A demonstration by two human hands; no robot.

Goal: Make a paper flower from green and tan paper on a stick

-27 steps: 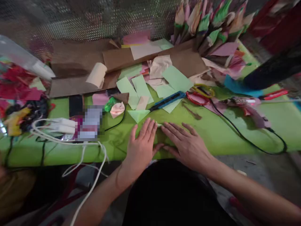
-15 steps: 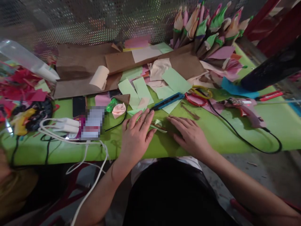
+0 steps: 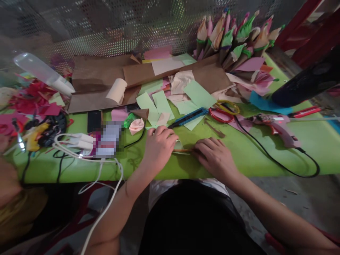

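Observation:
My left hand (image 3: pixel 160 148) is closed, its curled fingers at the left end of a small curled piece of pale green paper (image 3: pixel 179 145). Along that paper runs a thin brownish stick (image 3: pixel 183 151), low over the table. My right hand (image 3: pixel 215 156) has its fingers bent together at the stick's right end. Both fingertips are partly hidden, so the exact grip is hard to see. Just beyond my hands lies a blue utility knife (image 3: pixel 190 117), near several pale green paper strips (image 3: pixel 163 103) and red-handled scissors (image 3: pixel 220 117).
A pink glue gun (image 3: pixel 285 129) with a black cord lies right. To the left are a phone (image 3: pixel 107 140) with white cables, a yellow glue gun (image 3: pixel 37 134) and a clear bottle (image 3: pixel 39 71). Brown paper (image 3: pixel 101 74) and paper flowers (image 3: pixel 233 39) stand behind. Another person's arm (image 3: pixel 9 170) shows far left.
My fingers, stretched flat before, have curled in around the paper and stick. Both hands have shifted slightly; the paper is now more covered by my left hand. The view has shifted a little.

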